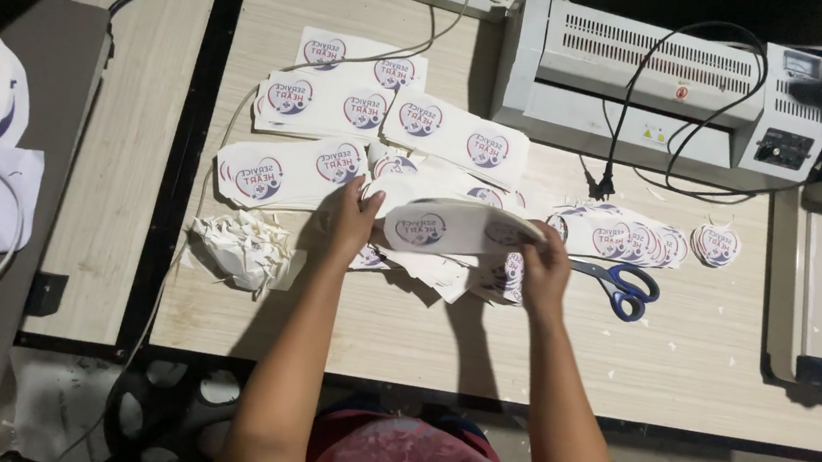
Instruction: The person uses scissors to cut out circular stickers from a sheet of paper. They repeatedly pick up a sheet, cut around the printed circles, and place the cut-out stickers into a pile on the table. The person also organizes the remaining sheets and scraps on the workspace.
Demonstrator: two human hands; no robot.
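Hands (pixel 357 221) (pixel 540 266) pinch printed sheet (pixel 451 229) ends above cluttered table (pixel 678 377).

white printed sheet (pixel 451 229), bowed, above table

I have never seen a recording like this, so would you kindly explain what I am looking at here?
This is one picture from a camera worn on a person's head, looking down at a wooden table. The person's left hand and right hand together hold a white printed sheet, one hand at each end. More printed sheets lie spread behind it, with a row of cut round stickers, blue-handled scissors and a heap of paper scraps. At the back stands a grey laminating machine with its black cord.
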